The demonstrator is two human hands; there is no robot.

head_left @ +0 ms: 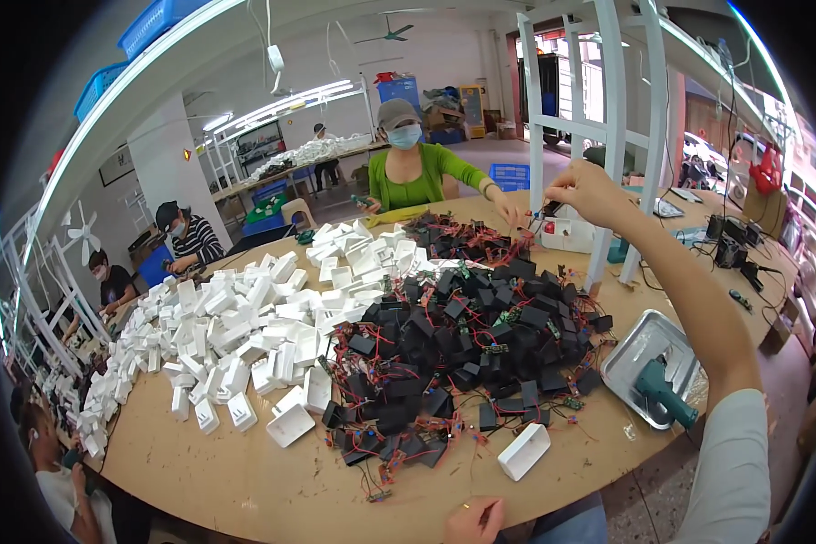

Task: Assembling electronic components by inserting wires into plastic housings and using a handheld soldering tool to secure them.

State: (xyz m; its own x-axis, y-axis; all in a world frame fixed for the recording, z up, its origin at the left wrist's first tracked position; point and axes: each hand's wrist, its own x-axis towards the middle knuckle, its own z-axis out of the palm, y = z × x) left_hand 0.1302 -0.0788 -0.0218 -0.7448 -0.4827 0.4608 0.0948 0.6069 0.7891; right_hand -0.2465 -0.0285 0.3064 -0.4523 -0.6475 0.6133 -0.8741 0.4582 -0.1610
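Note:
My right hand [582,192] is raised high at the right, beside a white upright post. Its fingers are pinched together, and I cannot make out what is between them. At the table's front edge my left hand [474,521] rests with its fingers curled in, and what they hold is hidden. Just beyond it lies an open white plastic casing [524,451]. A heap of black blocks with red wires and small green circuit boards [467,335] fills the middle. To its left spreads a large pile of white casings [236,322].
A metal tray [621,363] at the right holds a green pistol-shaped tool [664,392]. White posts [609,136] rise from the table near my right arm. Across the table a co-worker in green [417,172] reaches into the wired parts. Black adapters with cables [730,240] lie far right.

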